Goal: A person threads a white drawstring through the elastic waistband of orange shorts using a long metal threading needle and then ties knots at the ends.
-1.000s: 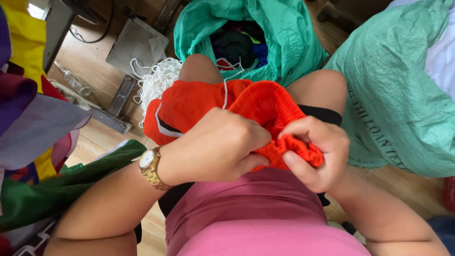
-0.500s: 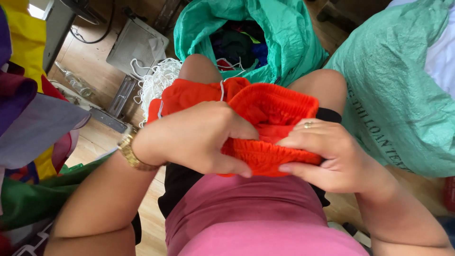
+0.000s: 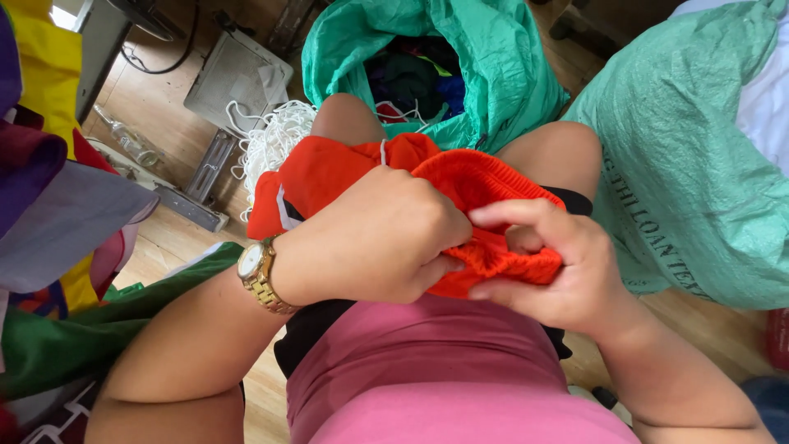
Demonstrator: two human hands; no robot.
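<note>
An orange-red garment (image 3: 329, 177) with a ribbed waistband (image 3: 485, 189) lies across my lap. My left hand (image 3: 374, 238), with a gold watch (image 3: 261, 275) on its wrist, is closed over the waistband from the left. My right hand (image 3: 555, 267) pinches the same bunched band from the right, thumb and fingers around the fabric. A white drawstring (image 3: 383, 152) shows on the garment near my knee.
An open green sack (image 3: 493, 74) full of dark clothes stands beyond my knees. A large stuffed green woven sack (image 3: 690, 164) is at my right. White cord (image 3: 271, 144) lies in a heap on the wooden floor. Coloured fabrics (image 3: 49, 205) pile up at my left.
My hands have shifted along the waistband. My right fingers have curled from flat on the band to pinching it, and my left hand has turned further over it.
</note>
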